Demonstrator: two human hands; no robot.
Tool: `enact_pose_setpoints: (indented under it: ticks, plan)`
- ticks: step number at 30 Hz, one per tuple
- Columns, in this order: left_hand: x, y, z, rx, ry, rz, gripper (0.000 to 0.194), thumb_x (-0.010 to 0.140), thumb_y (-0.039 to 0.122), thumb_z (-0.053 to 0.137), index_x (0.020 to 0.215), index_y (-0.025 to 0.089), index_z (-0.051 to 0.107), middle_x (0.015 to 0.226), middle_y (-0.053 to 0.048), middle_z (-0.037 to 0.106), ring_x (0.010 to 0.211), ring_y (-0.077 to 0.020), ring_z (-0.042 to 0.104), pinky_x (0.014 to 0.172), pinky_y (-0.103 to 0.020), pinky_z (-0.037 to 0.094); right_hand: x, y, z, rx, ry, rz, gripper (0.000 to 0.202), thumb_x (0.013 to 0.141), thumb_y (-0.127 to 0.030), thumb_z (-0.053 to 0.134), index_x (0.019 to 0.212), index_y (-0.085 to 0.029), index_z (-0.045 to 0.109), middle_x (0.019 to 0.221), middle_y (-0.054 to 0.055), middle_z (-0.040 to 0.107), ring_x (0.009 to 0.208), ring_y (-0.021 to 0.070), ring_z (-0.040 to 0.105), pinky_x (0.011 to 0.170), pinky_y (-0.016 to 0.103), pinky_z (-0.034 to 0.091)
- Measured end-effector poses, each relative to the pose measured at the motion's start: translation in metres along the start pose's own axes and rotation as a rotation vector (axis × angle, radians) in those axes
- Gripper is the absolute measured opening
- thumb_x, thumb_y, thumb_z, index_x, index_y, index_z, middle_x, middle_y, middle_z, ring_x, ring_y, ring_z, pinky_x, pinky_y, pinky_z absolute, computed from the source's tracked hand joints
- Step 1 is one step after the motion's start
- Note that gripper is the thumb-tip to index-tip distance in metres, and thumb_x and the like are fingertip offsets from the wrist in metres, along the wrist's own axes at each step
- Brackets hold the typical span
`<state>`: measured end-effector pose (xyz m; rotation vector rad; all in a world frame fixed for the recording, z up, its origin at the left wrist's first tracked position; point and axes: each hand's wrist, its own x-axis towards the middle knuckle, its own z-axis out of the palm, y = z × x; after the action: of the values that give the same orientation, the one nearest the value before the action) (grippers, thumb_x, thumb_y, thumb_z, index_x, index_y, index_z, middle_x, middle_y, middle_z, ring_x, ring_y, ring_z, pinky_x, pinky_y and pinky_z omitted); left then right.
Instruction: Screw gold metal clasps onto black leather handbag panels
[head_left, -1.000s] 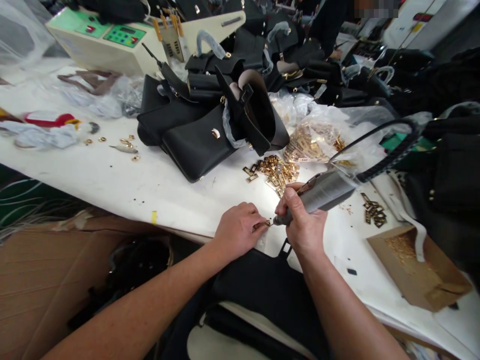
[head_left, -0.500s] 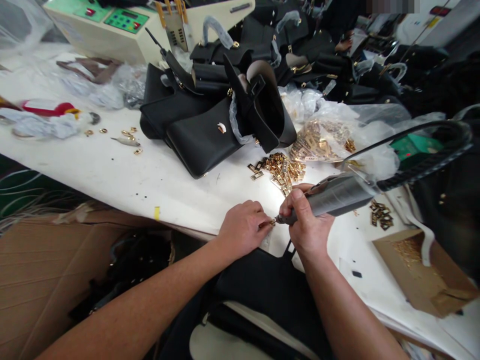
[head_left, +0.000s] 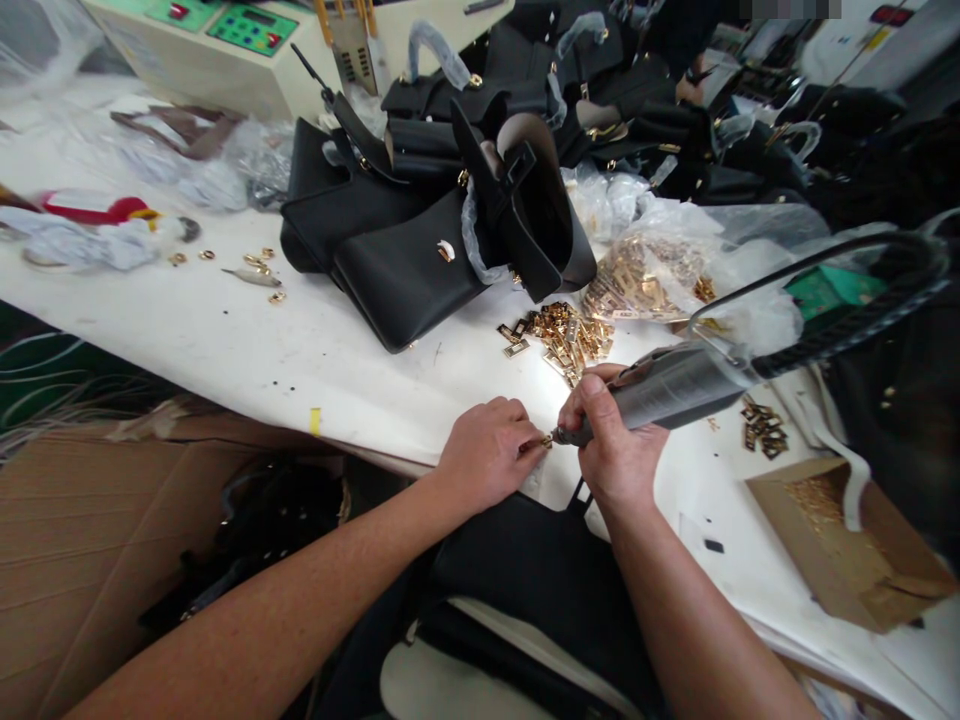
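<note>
My right hand (head_left: 621, 455) is wrapped round a grey electric screwdriver (head_left: 679, 388), which points left with its cable trailing off to the right. At the tool's tip, my left hand (head_left: 487, 455) pinches a small gold metal fitting (head_left: 547, 441) between thumb and fingers. The fitting's exact shape is mostly hidden by the fingertips. Below both hands, a black bag (head_left: 525, 560) with a pale lining lies at the table's near edge. A heap of gold buckle-like plates (head_left: 571, 338) sits just beyond the hands.
Black handbags (head_left: 405, 265) crowd the back of the white table (head_left: 217, 350). A plastic bag of gold fittings (head_left: 637, 280) lies behind the heap. To the right stands a cardboard box (head_left: 862, 560) holding small gold parts. A machine with green panels (head_left: 255, 35) is at back left.
The view has shifted very slightly. Both hands, the screwdriver and the gold fitting keep practically the same position.
</note>
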<state>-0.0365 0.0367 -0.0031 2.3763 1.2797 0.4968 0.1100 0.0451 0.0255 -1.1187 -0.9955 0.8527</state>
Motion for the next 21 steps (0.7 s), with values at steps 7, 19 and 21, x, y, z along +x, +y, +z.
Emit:
enact_pose_setpoints:
  ticks: [7, 19, 21]
  plan:
    - [-0.0002, 0.0, 0.0007, -0.009, 0.004, 0.008, 0.017, 0.096, 0.037, 0.062, 0.093, 0.027, 0.076, 0.088, -0.002, 0.064, 0.087, -0.0192, 0.058, 0.074, -0.033, 0.043, -0.0002, -0.0007, 0.0, 0.005, -0.045, 0.017, 0.024, 0.085, -0.039, 0.076, 0.09, -0.02, 0.061, 0.055, -0.007, 0.055, 0.042, 0.0118, 0.052, 0.043, 0.024, 0.046]
    - [0.0, -0.0011, 0.0019, -0.004, 0.003, 0.015, 0.017, 0.096, 0.036, 0.062, 0.093, 0.026, 0.076, 0.088, -0.002, 0.064, 0.088, -0.0191, 0.059, 0.074, -0.034, 0.043, 0.0011, -0.0034, 0.0027, -0.045, -0.028, 0.024, 0.025, 0.085, -0.039, 0.075, 0.085, -0.019, 0.061, 0.052, -0.006, 0.055, 0.041, 0.0124, 0.052, 0.042, 0.024, 0.045]
    - [0.0003, -0.0005, 0.0009, -0.002, 0.001, 0.009, 0.017, 0.096, 0.036, 0.062, 0.093, 0.026, 0.076, 0.088, -0.002, 0.064, 0.088, -0.0194, 0.059, 0.073, -0.034, 0.043, -0.0003, -0.0036, 0.0048, -0.047, 0.028, 0.021, 0.024, 0.085, -0.039, 0.075, 0.085, -0.019, 0.06, 0.052, -0.006, 0.054, 0.04, 0.0122, 0.052, 0.042, 0.024, 0.045]
